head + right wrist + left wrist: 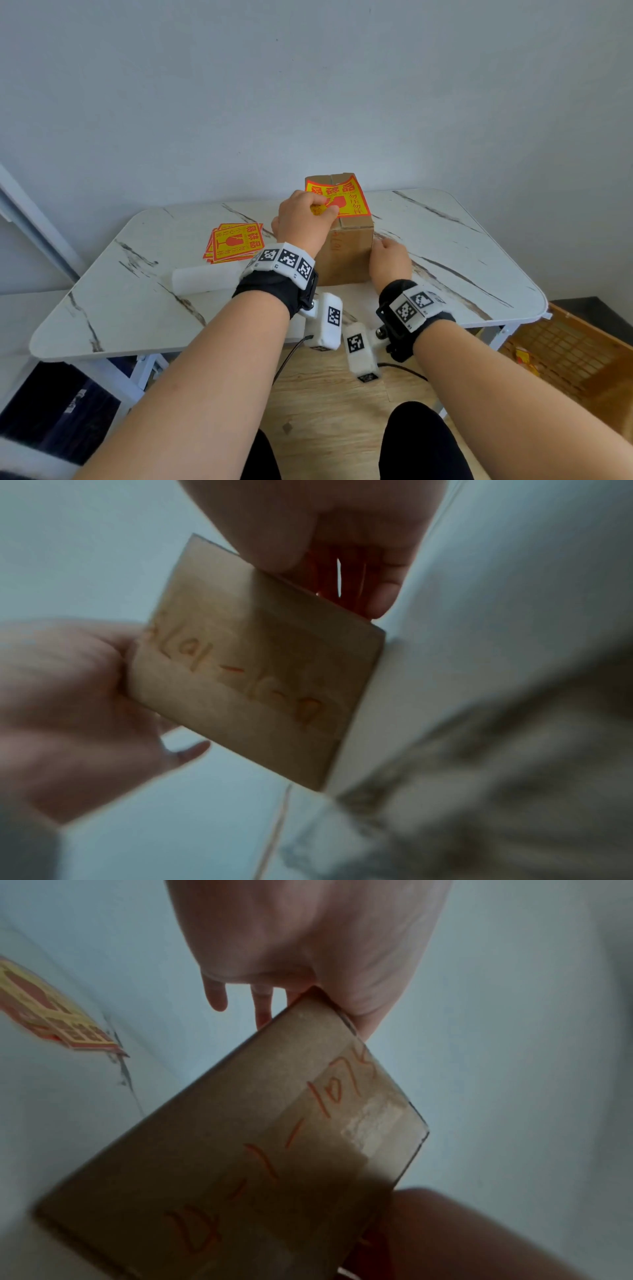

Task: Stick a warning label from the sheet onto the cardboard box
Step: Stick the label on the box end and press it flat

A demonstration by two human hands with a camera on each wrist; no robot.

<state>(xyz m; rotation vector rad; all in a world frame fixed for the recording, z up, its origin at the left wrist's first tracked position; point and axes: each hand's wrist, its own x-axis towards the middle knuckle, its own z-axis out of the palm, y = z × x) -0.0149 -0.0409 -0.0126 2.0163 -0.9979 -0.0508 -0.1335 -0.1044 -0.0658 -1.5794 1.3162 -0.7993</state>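
A yellow warning label with a red border and red characters [342, 200] lies across the top of a small brown cardboard box [346, 253], its far corner curling up off the surface. The box stands upright near the middle of a white marble-patterned table [120, 308], toward its far edge; clear tape and handwritten orange marks run along its near side, plain in the left wrist view [240, 1150].

The left hand [303, 222] rests on the near left part of the box top, fingers curled down onto the label, pressing or pinching its near left corner; which of the two cannot be told. The right hand [390, 258] sits low at the box's near right edge, touching it, with the fingers bent round the corner; how firmly they grip cannot be told.

On the table to the left of the box, apart from it, lies a fanned stack of the same yellow-and-red label sheets [234, 241]. Nearer the person, just in front of that stack, lies a white roll [205, 279]. Both wrists carry black straps with white blocks bearing black-and-white square markers. Below the table's right end stands an orange slatted crate [565, 346] on a wooden floor.
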